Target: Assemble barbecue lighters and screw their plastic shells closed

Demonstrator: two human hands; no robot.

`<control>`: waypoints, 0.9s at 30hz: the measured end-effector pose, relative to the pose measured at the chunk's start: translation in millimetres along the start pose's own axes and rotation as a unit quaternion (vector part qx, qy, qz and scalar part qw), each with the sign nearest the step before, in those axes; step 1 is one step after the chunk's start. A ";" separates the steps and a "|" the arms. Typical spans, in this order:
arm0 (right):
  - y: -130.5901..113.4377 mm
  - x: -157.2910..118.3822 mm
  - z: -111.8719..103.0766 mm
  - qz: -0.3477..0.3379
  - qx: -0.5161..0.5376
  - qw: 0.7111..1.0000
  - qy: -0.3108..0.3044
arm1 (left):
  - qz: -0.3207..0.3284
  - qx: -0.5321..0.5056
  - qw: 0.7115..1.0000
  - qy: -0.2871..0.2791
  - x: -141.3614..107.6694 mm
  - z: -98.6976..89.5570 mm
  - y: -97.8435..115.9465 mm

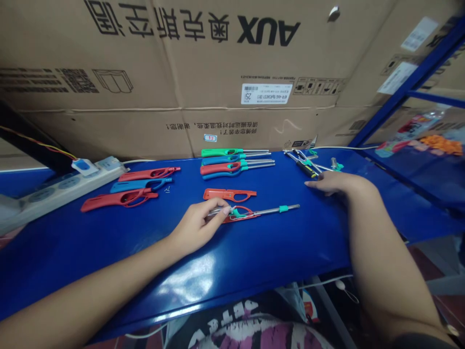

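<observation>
Innards (238,213) could slip from the red lighter half (250,216) at centre frame if the left hand (203,225), pinching it, tilts while the right hand (330,183), grip unclear, works beside the black-handled tool (307,169) at right.

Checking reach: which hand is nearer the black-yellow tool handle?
Right: the right hand is beside the handle; the left hand is farther left, at an open lighter.

Cardboard (214,60) with upside-down print stands at the back — a white power strip (56,190) lies left.
</observation>
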State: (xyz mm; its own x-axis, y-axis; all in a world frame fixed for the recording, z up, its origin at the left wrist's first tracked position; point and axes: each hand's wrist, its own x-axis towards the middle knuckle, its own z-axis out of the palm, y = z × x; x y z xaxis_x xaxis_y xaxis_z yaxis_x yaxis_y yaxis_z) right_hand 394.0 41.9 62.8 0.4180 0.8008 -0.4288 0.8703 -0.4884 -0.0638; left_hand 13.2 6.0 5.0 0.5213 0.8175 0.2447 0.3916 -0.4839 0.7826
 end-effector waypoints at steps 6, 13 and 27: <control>-18.4 -17.5 3.7 -0.044 -0.039 0.995 0.083 | 0.000 -0.005 1.000 -0.006 0.5 0.6 0.7; -70.6 -59.8 42.0 -0.577 0.102 0.806 0.080 | 0.009 -0.002 1.000 -0.006 1.5 -0.4 1.8; -104.1 -78.9 88.3 -0.629 0.157 0.757 0.079 | 0.019 -0.024 1.000 -0.001 1.6 -0.2 0.6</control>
State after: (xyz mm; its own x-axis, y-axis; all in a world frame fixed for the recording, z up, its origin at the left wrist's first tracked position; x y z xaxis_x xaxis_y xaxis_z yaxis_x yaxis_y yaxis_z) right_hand 247.4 -1.0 23.7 -0.6427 0.7203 0.2611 0.5111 0.6569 -0.5543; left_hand 14.2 7.1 6.0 0.5367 0.7981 0.2740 0.3352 -0.4996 0.7988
